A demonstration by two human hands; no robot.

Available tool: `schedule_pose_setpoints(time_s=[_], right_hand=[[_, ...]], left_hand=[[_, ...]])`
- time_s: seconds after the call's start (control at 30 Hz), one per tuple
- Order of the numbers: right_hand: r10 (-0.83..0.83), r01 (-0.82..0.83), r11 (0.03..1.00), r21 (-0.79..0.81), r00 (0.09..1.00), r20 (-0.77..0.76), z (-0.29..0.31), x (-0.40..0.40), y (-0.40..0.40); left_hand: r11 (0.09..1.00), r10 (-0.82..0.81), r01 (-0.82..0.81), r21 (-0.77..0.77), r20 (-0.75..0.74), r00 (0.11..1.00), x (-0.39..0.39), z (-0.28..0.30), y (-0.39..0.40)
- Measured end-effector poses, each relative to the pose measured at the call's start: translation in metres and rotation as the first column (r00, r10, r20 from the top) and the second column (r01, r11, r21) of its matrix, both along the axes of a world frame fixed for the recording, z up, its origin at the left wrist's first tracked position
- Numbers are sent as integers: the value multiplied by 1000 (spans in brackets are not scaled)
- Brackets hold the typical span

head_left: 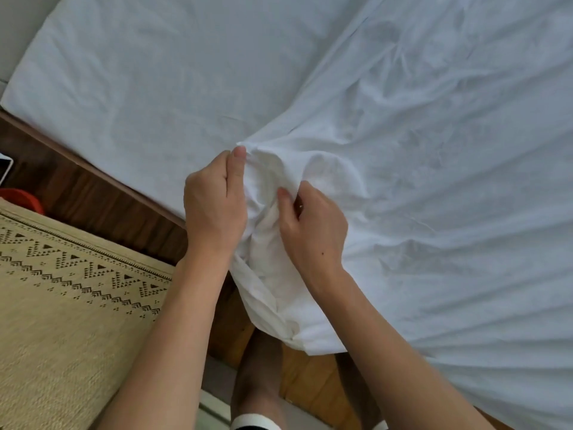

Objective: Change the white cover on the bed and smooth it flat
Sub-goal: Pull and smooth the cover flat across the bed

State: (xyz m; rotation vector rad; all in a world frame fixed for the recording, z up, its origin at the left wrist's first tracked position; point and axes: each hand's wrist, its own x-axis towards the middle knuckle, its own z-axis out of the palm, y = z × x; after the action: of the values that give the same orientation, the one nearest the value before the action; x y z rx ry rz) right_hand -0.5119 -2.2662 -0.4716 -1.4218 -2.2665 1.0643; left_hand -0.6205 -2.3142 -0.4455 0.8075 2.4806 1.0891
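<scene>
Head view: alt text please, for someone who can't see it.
Both hands, left hand and right hand, grip a bunched corner of the white cover at the bed's edge. Its right part is wrinkled; a beige patterned rug lies on the wooden floor at left.

Both hands, left [214, 206] and right [313, 228], fingers curled, clenched side by side.

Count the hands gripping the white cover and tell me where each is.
2. The left hand and right hand both pinch the bunched white cover at the bed's near edge.
</scene>
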Motion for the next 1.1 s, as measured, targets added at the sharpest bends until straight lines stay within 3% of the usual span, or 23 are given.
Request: schedule_pose_setpoints(time_s=[0.1,0.17,0.3,0.4,0.47,0.5,0.57,0.63,0.67,0.77,0.83,0.9,0.93,1.0,1.1], right_hand=[[22,-16,998,66,995,-96,-1,3,9],[-74,81,995,63,992,-106,-9,25,27],[-333,322,935,-151,942,-52,-23,54,56],[-335,300,912,-280,939,-84,-19,45,51],[-350,312,909,-275,932,-100,-16,39,43],[-363,327,914,-240,924,-120,-13,37,39],[-290,297,955,8,938,-190,-11,38,32],[4,90,917,389,972,-234,-13,41,26],[168,-44,867,496,964,-208,-13,42,25],[492,-372,747,551,867,-82,-20,47,33],[561,-486,699,525,827,18,-31,54,41],[583,-538,667,515,808,88,-40,59,47],[583,-544,653,527,805,109,-43,60,50],[569,-540,651,534,813,128,-47,59,53],[532,-501,676,540,839,113,-48,55,54]], left_hand=[[997,60,-61,36,40,997,-15,6,-4],[981,188,-190,43,39,981,-36,9,-7],[803,596,-592,65,-71,800,-52,7,20],[795,606,-584,161,-218,765,-25,7,38],[908,419,-392,150,-270,867,-3,3,33],[968,251,-240,72,-262,932,7,-1,27],[978,-142,102,-181,-225,964,23,-10,13],[895,-363,262,-361,-248,898,29,-16,0],[859,-424,290,-422,-268,865,28,-16,-3],[721,-643,420,-551,-308,701,21,-11,-3],[525,-829,479,-704,-295,475,14,-9,9],[278,-936,492,-825,-118,331,5,-3,26],[215,-938,502,-838,-34,344,-1,-1,34],[185,-903,548,-816,80,423,-18,4,46],[58,-920,591,-804,187,345,-38,8,41]])
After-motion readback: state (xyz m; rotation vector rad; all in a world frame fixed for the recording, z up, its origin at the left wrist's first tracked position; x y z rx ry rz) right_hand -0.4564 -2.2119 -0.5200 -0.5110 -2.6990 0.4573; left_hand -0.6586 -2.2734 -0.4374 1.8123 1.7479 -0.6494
